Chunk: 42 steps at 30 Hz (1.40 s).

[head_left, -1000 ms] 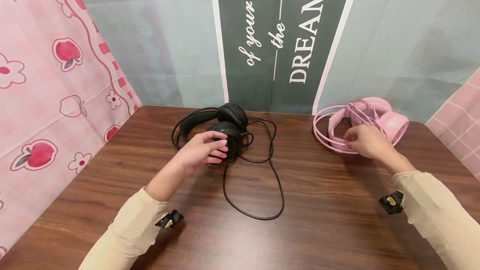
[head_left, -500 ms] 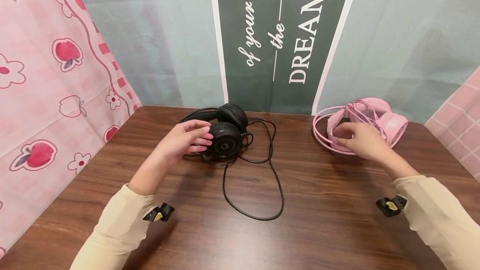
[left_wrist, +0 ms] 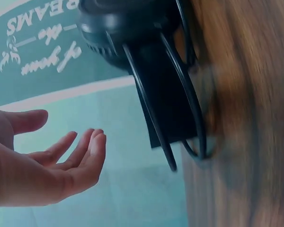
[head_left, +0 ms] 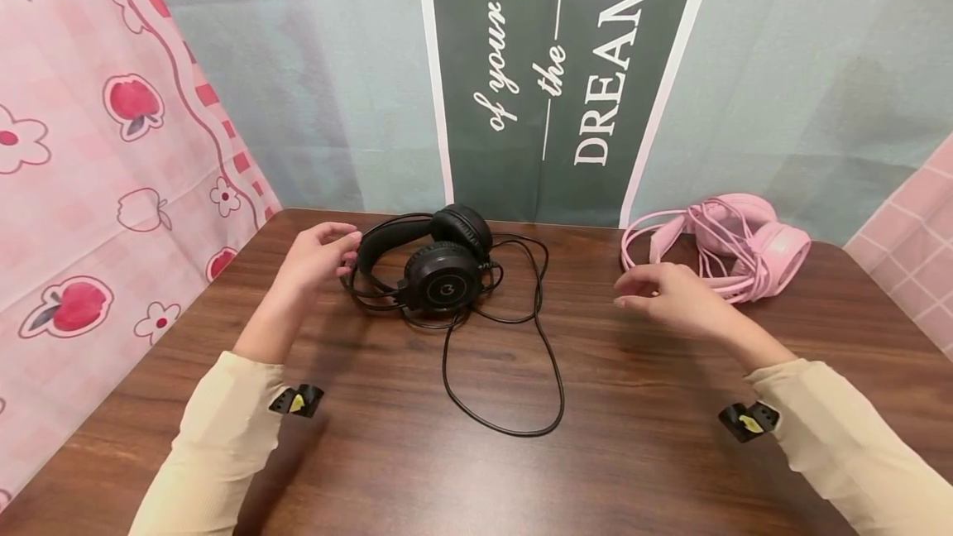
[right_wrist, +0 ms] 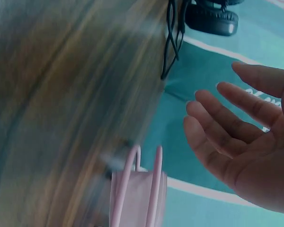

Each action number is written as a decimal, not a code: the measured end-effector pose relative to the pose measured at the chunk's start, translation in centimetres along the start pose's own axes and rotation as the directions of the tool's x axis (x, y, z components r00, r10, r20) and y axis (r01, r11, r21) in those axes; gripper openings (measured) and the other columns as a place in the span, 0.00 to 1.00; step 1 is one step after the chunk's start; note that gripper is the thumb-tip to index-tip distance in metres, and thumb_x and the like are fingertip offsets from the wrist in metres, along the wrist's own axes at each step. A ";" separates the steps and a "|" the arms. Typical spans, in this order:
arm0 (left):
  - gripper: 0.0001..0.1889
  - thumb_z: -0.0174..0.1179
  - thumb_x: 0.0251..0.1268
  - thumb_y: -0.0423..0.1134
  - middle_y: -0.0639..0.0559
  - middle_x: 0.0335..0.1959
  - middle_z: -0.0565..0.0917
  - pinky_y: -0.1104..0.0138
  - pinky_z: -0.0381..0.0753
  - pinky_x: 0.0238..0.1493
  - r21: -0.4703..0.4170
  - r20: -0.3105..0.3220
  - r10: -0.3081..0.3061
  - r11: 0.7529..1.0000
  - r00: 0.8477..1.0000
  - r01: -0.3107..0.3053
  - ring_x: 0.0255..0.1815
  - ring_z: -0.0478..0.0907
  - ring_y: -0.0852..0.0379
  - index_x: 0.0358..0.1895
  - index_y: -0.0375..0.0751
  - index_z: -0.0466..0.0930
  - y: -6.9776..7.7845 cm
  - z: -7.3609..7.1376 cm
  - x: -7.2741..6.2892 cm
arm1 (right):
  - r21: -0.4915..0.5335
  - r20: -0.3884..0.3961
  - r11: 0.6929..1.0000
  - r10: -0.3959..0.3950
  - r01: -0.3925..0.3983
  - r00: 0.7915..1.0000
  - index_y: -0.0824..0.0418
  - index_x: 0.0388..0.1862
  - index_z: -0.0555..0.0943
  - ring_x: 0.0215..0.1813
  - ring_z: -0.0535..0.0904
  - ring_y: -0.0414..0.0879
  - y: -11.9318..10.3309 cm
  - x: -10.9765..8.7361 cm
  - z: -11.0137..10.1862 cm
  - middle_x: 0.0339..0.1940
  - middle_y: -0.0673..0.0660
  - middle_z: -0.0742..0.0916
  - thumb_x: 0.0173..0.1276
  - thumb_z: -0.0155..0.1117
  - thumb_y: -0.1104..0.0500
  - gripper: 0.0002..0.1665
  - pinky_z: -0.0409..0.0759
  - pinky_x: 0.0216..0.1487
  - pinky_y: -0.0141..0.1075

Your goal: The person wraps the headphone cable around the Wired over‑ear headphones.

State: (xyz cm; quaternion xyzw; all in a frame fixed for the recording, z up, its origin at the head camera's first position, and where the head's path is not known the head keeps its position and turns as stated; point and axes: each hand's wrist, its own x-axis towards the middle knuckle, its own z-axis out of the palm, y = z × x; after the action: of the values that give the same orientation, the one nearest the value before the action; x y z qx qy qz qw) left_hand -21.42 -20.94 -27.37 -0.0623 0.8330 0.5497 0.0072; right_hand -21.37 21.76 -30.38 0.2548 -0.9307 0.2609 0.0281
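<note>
Black over-ear headphones lie on the table left of centre, their headband pointing left. My left hand hovers just left of that headband with relaxed fingers and holds nothing; the left wrist view shows a gap between fingers and headband. Toward the right, pink headphones lie on their side with a pink cable looped around them. My right hand is in front and left of the pink headband, fingers loosely bent. Nothing is in its grasp, and in the right wrist view the pink headband is apart from the fingertips.
A thin black cable spreads in a loop across the middle of the brown wooden table. Behind the table hangs a grey-green cloth with printed lettering. A pink patterned cloth borders the left side, and pink tiles the right.
My left hand has drawn back left from the black earcup past the headband. My right hand has come away from the pink headphones, moving left. Both headphones stay in about the same places.
</note>
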 end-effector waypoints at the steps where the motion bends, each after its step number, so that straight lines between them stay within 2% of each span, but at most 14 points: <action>1: 0.23 0.47 0.70 0.43 0.37 0.52 0.70 0.71 0.77 0.42 0.010 -0.014 -0.003 1.000 1.000 0.003 0.42 0.73 0.58 0.61 0.30 0.63 -0.2 -0.2 0.2 | 0.007 0.010 1.000 -0.006 0.005 1.000 0.63 0.35 0.81 0.29 0.76 0.40 -0.2 0.0 0.2 0.26 0.48 0.83 0.56 0.66 0.61 0.08 0.75 0.29 0.33; 5: 0.24 0.46 0.70 0.43 0.39 0.49 0.71 0.73 0.75 0.36 0.087 -0.030 -0.010 0.996 1.000 0.013 0.37 0.71 0.63 0.62 0.29 0.61 -0.9 -1.0 1.1 | 0.042 0.046 0.999 -0.034 0.032 0.998 0.64 0.35 0.81 0.30 0.76 0.39 -0.8 0.2 0.8 0.27 0.48 0.83 0.57 0.66 0.61 0.08 0.75 0.30 0.32; 7: 0.25 0.47 0.69 0.44 0.40 0.42 0.73 0.74 0.74 0.32 0.122 -0.021 -0.019 0.992 1.000 0.021 0.33 0.70 0.62 0.62 0.28 0.60 -1.2 -1.3 1.6 | 0.060 0.058 0.997 -0.042 0.038 0.997 0.63 0.36 0.81 0.30 0.76 0.39 -1.1 0.3 1.1 0.27 0.48 0.83 0.58 0.66 0.60 0.09 0.75 0.31 0.32; 10: 0.28 0.46 0.69 0.46 0.36 0.44 0.72 0.67 0.77 0.38 0.158 0.004 -0.063 0.986 0.998 0.061 0.40 0.72 0.53 0.64 0.28 0.57 -1.7 -1.5 2.0 | 0.090 0.075 0.995 -0.047 0.041 0.996 0.64 0.36 0.81 0.30 0.77 0.38 -1.5 0.4 1.6 0.27 0.48 0.83 0.58 0.66 0.60 0.09 0.76 0.31 0.32; 12: 0.30 0.46 0.69 0.47 0.33 0.50 0.71 0.60 0.77 0.46 0.167 0.026 -0.095 0.982 0.995 0.090 0.48 0.71 0.47 0.65 0.27 0.55 -2.0 -1.5 2.4 | 0.103 0.082 0.994 -0.051 0.042 0.995 0.63 0.36 0.81 0.30 0.77 0.38 -1.8 0.4 1.9 0.28 0.47 0.83 0.58 0.66 0.60 0.09 0.76 0.31 0.32; 14: 0.33 0.46 0.69 0.49 0.30 0.60 0.63 0.53 0.73 0.54 0.181 0.049 -0.126 0.977 0.991 0.116 0.56 0.64 0.41 0.66 0.27 0.52 -2.4 -1.5 2.7 | 0.115 0.091 0.992 -0.059 0.049 0.994 0.63 0.36 0.81 0.31 0.77 0.38 -2.0 0.4 2.2 0.28 0.47 0.83 0.58 0.66 0.60 0.08 0.77 0.32 0.32; 15: 0.33 0.46 0.69 0.49 0.30 0.61 0.61 0.52 0.71 0.56 0.188 0.059 -0.136 0.974 0.989 0.123 0.57 0.64 0.41 0.66 0.26 0.51 -2.6 -1.6 2.9 | 0.122 0.094 0.991 -0.069 0.057 0.993 0.63 0.36 0.81 0.31 0.77 0.39 -2.2 0.4 2.4 0.28 0.47 0.83 0.58 0.66 0.60 0.09 0.77 0.32 0.32; 21: 0.38 0.46 0.68 0.51 0.29 0.66 0.53 0.51 0.70 0.57 0.197 0.128 -0.203 0.965 0.971 0.176 0.64 0.57 0.38 0.68 0.25 0.44 -3.6 -1.5 3.7 | 0.155 0.130 0.986 -0.084 0.063 0.988 0.65 0.39 0.80 0.34 0.77 0.40 -2.5 0.6 3.3 0.31 0.49 0.83 0.60 0.65 0.59 0.11 0.77 0.35 0.33; 24: 0.39 0.46 0.69 0.51 0.28 0.67 0.49 0.52 0.72 0.56 0.205 0.159 -0.225 0.960 0.961 0.190 0.65 0.56 0.37 0.68 0.25 0.40 -3.8 -1.2 3.8 | 0.169 0.161 0.984 -0.090 0.062 0.983 0.64 0.39 0.80 0.34 0.77 0.39 -2.6 0.6 3.7 0.30 0.48 0.83 0.60 0.65 0.58 0.12 0.77 0.34 0.33; 28: 0.36 0.46 0.69 0.50 0.28 0.64 0.54 0.52 0.74 0.54 0.197 0.180 -0.231 0.961 0.956 0.196 0.62 0.61 0.36 0.66 0.24 0.47 -4.1 -0.6 4.0 | 0.180 0.197 0.981 -0.104 0.068 0.975 0.64 0.40 0.80 0.34 0.77 0.39 -2.8 0.6 4.1 0.31 0.48 0.83 0.59 0.65 0.57 0.13 0.77 0.34 0.33; 32: 0.30 0.48 0.68 0.50 0.31 0.59 0.60 0.53 0.76 0.51 0.201 0.179 -0.237 0.959 0.955 0.200 0.57 0.66 0.37 0.59 0.25 0.59 -4.4 -0.1 4.2 | 0.167 0.230 0.983 -0.112 0.074 0.967 0.63 0.40 0.80 0.34 0.76 0.39 -2.9 0.5 4.2 0.32 0.48 0.83 0.59 0.65 0.56 0.13 0.76 0.34 0.33; 35: 0.29 0.49 0.67 0.50 0.32 0.56 0.62 0.54 0.78 0.49 0.218 0.161 -0.244 0.954 0.956 0.207 0.56 0.68 0.38 0.56 0.25 0.61 -4.5 0.1 4.4 | 0.163 0.248 0.983 -0.120 0.081 0.961 0.63 0.40 0.80 0.34 0.76 0.40 -2.9 0.5 4.3 0.32 0.48 0.83 0.59 0.65 0.56 0.14 0.76 0.33 0.33; 39: 0.32 0.50 0.66 0.51 0.35 0.51 0.63 0.56 0.81 0.44 0.260 0.125 -0.263 0.939 0.957 0.224 0.53 0.69 0.39 0.58 0.24 0.57 -4.4 0.2 4.7 | 0.177 0.269 0.981 -0.130 0.084 0.954 0.64 0.41 0.80 0.36 0.77 0.40 -2.9 0.4 4.3 0.32 0.48 0.83 0.59 0.65 0.56 0.14 0.77 0.36 0.33; 42: 0.36 0.50 0.65 0.52 0.35 0.52 0.61 0.57 0.81 0.43 0.287 0.113 -0.276 0.929 0.954 0.235 0.53 0.69 0.40 0.62 0.23 0.51 -4.4 0.4 5.0 | 0.193 0.285 0.978 -0.136 0.082 0.949 0.64 0.41 0.80 0.37 0.78 0.41 -2.9 0.4 4.2 0.33 0.48 0.83 0.59 0.65 0.56 0.15 0.78 0.39 0.34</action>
State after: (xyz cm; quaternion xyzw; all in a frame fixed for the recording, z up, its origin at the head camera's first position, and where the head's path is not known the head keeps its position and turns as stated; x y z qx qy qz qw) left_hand -25.88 -22.74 -31.94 -0.1269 0.8819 0.4283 0.1506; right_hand -19.94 17.36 -32.61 0.3436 -0.8817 0.3001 -0.1204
